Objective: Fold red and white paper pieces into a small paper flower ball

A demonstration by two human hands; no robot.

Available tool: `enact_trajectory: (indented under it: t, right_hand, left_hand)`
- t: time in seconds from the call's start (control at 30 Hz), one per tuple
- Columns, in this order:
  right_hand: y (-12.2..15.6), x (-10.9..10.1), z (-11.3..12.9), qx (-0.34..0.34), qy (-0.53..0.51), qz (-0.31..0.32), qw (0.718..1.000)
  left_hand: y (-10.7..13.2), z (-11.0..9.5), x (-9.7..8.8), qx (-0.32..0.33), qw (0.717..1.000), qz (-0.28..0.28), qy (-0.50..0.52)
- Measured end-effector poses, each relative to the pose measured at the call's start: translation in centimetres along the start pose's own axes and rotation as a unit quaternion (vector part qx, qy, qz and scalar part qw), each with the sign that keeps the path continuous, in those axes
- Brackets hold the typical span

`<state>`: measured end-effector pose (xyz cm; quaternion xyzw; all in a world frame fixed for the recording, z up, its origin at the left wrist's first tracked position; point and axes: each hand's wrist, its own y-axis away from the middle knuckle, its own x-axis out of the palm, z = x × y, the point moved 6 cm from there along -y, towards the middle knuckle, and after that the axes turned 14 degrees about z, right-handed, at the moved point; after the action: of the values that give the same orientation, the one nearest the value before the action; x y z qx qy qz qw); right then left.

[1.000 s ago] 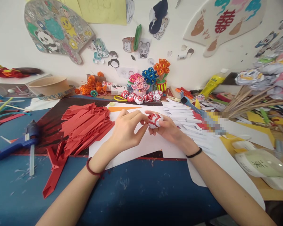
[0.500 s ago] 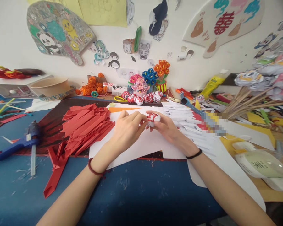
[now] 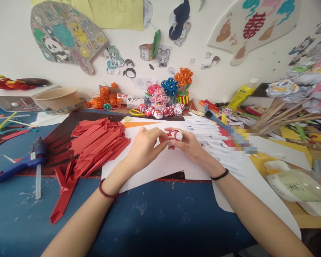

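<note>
My right hand (image 3: 189, 144) is closed round a small red-and-white folded paper ball (image 3: 176, 135), held above a white paper sheet (image 3: 144, 171). From the left, my left hand (image 3: 148, 142) pinches the ball's near-left edge between thumb and fingers. Its lower side is partly hidden by my fingers. Left of my hands lies a heap of folded red paper strips (image 3: 96, 142). White folded paper strips (image 3: 207, 132) are spread to the right. Similar red-and-white paper balls (image 3: 157, 114) sit in a row behind my hands.
A blue glue gun (image 3: 29, 162) lies at the left, its glue stick pointing towards me. Craft flowers (image 3: 160, 94) stand along the wall. At the right are a yellow bottle (image 3: 242, 94), paper flowers on sticks (image 3: 283, 89) and a clear plastic package (image 3: 296, 185).
The paper ball has turned slightly in my fingers, showing a different red-and-white pattern. My left fingers have shifted a little along its edge.
</note>
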<state>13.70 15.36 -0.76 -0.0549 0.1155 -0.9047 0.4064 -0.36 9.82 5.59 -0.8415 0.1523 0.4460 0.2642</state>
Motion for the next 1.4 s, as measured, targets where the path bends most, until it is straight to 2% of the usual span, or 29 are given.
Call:
enact_trajectory:
  t: [0.1,0.2,0.4,0.6,0.77,0.93,1.13,1.27,1.4]
  right_hand:
    - [-0.1,0.2,0.0,-0.001,-0.014,0.011,1.000]
    - [-0.1,0.3,0.0,0.000,-0.021,0.010,1.000]
    - [0.0,0.3,0.1,0.004,0.000,-0.001,1.000]
    - [0.0,0.2,0.2,0.011,0.015,-0.019,1.000]
    - [0.2,-0.1,0.4,0.004,0.018,-0.031,0.999]
    - [0.2,0.0,0.6,-0.012,0.002,-0.021,1.000]
    - [0.3,-0.2,0.7,-0.011,-0.013,-0.039,0.999]
    - [0.3,0.0,0.9,-0.009,-0.031,-0.021,0.999]
    - [0.2,0.5,1.1,-0.014,-0.059,0.016,0.998]
  left_hand:
    - [0.1,-0.2,-0.1,0.013,1.000,-0.004,-0.015]
    - [0.2,-0.5,-0.2,0.035,0.997,-0.019,-0.073]
    - [0.7,-1.5,0.5,0.077,0.965,-0.095,-0.233]
    - [1.3,-1.9,1.4,0.120,0.947,-0.146,-0.261]
    - [1.3,-1.7,0.7,0.096,0.970,-0.157,-0.161]
    - [1.1,-1.6,0.5,0.095,0.987,-0.125,-0.036]
    - [0.7,-2.0,0.5,0.073,0.995,-0.069,0.009]
    - [0.5,-1.3,-0.5,0.018,0.989,-0.079,0.120]
    - [0.2,0.3,-0.5,-0.051,0.963,-0.070,0.254]
